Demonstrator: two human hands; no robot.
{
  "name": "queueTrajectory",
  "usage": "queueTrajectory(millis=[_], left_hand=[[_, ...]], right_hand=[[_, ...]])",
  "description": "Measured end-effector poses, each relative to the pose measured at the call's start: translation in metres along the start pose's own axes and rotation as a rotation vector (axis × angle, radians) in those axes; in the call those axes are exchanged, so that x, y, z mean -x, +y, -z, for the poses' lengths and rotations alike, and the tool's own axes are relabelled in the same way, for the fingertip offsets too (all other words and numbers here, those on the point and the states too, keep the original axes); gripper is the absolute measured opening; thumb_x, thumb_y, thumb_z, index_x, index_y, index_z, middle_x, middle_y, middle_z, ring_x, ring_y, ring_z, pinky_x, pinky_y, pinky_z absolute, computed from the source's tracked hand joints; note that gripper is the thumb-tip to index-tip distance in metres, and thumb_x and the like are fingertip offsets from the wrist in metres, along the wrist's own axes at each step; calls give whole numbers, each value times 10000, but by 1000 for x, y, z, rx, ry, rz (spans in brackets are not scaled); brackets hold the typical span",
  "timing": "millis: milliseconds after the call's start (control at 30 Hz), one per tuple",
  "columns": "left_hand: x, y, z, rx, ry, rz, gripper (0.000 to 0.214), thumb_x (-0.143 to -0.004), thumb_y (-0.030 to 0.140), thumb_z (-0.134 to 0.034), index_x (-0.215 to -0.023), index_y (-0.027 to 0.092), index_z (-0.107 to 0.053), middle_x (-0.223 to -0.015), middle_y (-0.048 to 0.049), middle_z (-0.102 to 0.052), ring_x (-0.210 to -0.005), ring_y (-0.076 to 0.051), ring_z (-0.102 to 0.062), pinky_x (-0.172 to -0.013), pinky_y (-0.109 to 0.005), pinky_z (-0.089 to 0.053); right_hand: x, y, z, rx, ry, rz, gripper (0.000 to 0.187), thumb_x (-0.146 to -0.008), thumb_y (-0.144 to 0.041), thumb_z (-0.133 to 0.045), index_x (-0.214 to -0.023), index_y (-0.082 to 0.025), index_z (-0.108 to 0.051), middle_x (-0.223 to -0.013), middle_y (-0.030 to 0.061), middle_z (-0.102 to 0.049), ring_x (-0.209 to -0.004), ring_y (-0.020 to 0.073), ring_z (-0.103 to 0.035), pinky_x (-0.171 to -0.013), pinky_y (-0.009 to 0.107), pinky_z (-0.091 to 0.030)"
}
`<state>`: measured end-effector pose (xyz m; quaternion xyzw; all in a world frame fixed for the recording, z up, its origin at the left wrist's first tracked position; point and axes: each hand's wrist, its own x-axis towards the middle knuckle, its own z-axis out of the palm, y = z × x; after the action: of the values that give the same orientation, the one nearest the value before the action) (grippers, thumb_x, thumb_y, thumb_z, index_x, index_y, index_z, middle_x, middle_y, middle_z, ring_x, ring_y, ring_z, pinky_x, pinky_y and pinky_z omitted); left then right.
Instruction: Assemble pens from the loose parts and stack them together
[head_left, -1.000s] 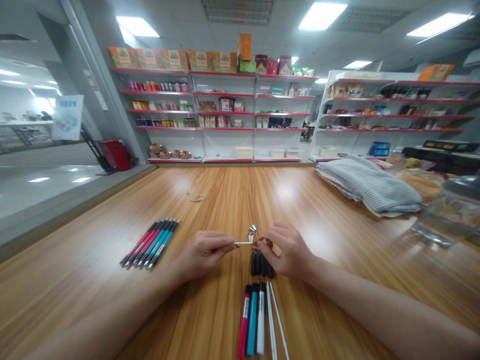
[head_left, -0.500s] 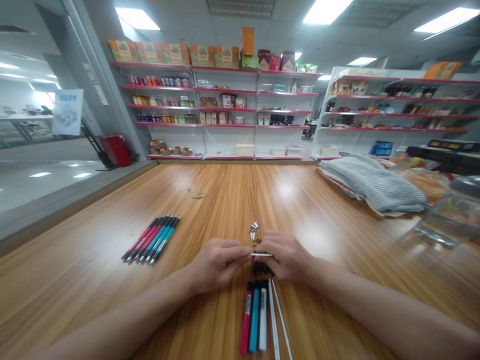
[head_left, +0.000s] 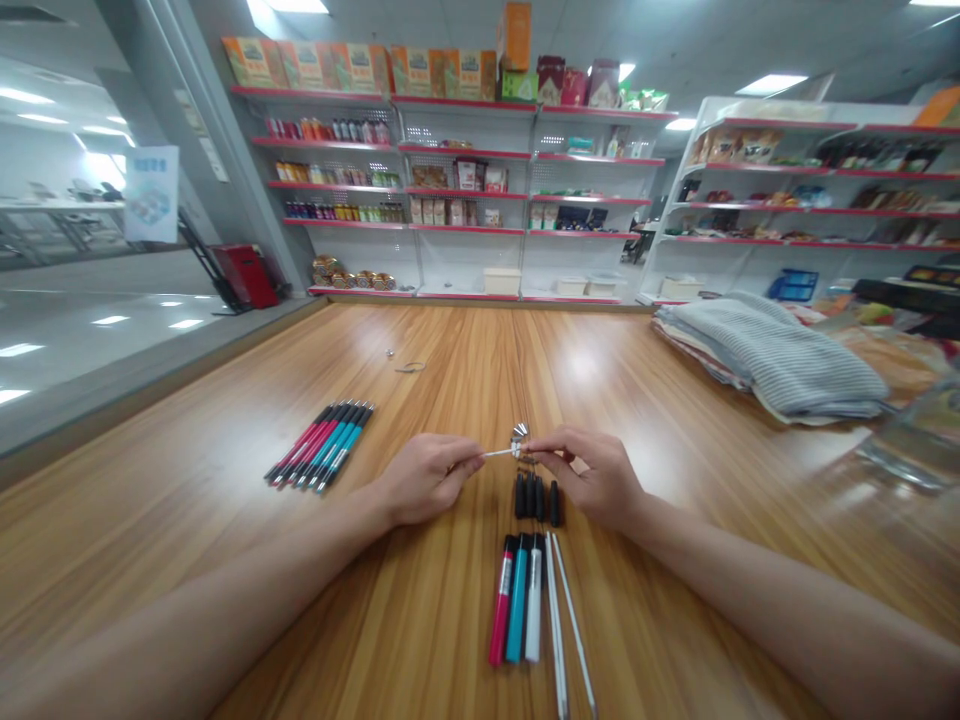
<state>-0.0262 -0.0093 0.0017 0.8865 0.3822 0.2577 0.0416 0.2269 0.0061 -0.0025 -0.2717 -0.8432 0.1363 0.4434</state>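
Above the table [head_left: 420, 620], well short of its far edge, the left hand [head_left: 433, 480] has fingertips pinched on one end of a white refill [head_left: 499, 454], the right hand [head_left: 596, 475] likewise at the other. It's skinny, so a sloppy pinch could drop it among the black grips [head_left: 529, 496]. Jar [head_left: 919, 435] toward the right edge: too blurry to tell what's inside.
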Motion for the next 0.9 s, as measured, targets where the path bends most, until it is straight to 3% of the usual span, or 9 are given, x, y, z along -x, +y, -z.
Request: queueTrajectory(millis=[333, 567, 633, 767, 900], left_hand=[[2, 7, -2, -3, -16, -73, 256, -955, 250, -368, -819, 171, -570, -649, -5, -545, -590, -109, -501, -580, -221, -357], [1, 18, -6, -83, -36, -113, 239, -946, 247, -387, -805, 175, -567, -704, -22, -600, -632, -120, -554, -582, -234, -370], [1, 21, -7, -107, -11, -116, 237, -942, 247, -391, -801, 178, -569, -691, -19, -597, -611, -116, -550, -560, -231, -365], [1, 23, -8, -157, 11, -135, 220, -932, 251, -408, -811, 190, -582, -684, -11, -586, -583, -109, -536, -527, -223, -354], [-1, 21, -8, -143, 30, -77, 213, -935, 251, -409, -815, 187, -573, -691, -9, -577, -604, -113, -532, -554, -227, -358]], right_hand=[[-2, -1, -1, 30, -50, 65, 136, -891, -244, -574, -949, -198, -687, -731, 36, -654, -640, 133, -571, -608, 264, -474], [-1, -3, -3, 93, -141, 227, 110, -895, -209, -549, -932, -182, -650, -767, 45, -660, -705, 153, -558, -648, 282, -451], [0, -3, -4, 136, -143, 226, 115, -902, -223, -538, -863, -180, -638, -728, 39, -639, -683, 150, -545, -631, 277, -431], [2, 1, -7, 195, -136, 194, 330, -925, -271, -507, -610, -180, -546, -564, 2, -531, -582, 126, -497, -577, 258, -376], [-2, 4, -2, 63, -84, 53, 382, -976, -289, -398, -672, -170, -598, -638, 20, -594, -620, 122, -544, -616, 256, -408]])
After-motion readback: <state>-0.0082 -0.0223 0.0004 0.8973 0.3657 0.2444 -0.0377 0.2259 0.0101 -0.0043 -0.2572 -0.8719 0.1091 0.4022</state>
